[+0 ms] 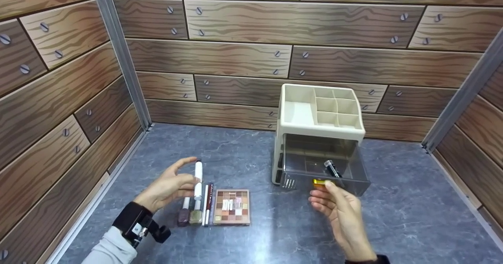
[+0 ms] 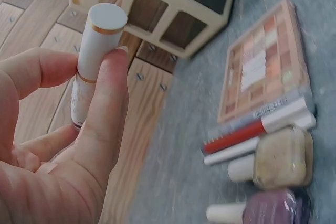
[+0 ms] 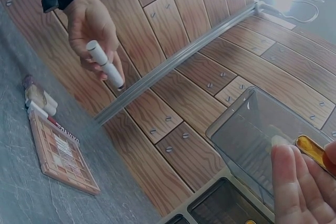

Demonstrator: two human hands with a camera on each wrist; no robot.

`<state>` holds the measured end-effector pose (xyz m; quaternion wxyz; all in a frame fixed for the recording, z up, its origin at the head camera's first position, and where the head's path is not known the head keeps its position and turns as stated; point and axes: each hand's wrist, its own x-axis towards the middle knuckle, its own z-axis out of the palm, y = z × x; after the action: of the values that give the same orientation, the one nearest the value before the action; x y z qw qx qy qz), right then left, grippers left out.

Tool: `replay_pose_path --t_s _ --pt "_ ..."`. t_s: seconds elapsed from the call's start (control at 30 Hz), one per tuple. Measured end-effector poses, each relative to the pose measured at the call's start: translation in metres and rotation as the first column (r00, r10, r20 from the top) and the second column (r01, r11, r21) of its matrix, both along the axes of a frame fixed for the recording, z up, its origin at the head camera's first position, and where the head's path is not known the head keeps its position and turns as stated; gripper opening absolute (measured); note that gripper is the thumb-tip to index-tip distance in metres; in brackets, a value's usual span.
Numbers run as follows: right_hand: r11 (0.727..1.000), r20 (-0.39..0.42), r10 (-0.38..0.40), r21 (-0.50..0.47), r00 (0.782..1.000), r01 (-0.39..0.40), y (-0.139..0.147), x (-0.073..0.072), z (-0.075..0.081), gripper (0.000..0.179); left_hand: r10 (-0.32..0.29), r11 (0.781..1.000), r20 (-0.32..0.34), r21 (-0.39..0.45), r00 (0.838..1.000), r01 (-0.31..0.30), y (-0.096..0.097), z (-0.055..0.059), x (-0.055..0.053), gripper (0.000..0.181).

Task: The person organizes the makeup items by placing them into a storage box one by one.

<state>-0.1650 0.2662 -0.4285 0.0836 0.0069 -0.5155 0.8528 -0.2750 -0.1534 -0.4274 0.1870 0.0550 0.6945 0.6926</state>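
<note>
My left hand pinches a white lipstick tube with thin gold bands between thumb and fingers. It is held up above two nail polish bottles, one purple and one greenish-gold. On the right, my right hand pinches the gold handle of a clear smoky drawer. That drawer stands pulled out from a cream organizer. Through its tinted plastic shows a black tube with a silvery end.
Beside the bottles lie slim makeup pencils or tubes, white and dark red. An eyeshadow palette lies flat to their right. Open compartments top the organizer. Wood-patterned walls bound the grey table at back and sides.
</note>
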Motion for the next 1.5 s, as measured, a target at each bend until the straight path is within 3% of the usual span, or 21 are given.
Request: replay_pose_path --t_s 0.4,0.93,1.23,1.5 --pt "1.0 -0.019 0.0 0.012 1.0 0.0 0.0 0.0 0.002 0.031 -0.074 0.994 -0.013 0.08 0.997 0.074 0.023 0.023 -0.002 0.088" --pt "1.0 -0.002 0.007 -0.009 1.0 -0.007 -0.003 0.001 0.0 0.032 -0.199 0.972 -0.054 0.118 0.978 0.204 0.087 0.078 -0.009 0.082" --pt "1.0 0.002 0.009 0.0 1.0 -0.009 -0.003 0.001 -0.002 0.031 -0.192 0.971 -0.038 0.135 0.981 0.196 0.099 0.078 -0.013 0.079" --pt "0.996 0.042 -0.015 0.083 0.999 0.011 0.005 0.002 0.004 0.029 -0.192 0.978 -0.046 0.07 0.98 0.195 0.112 0.085 -0.014 0.07"
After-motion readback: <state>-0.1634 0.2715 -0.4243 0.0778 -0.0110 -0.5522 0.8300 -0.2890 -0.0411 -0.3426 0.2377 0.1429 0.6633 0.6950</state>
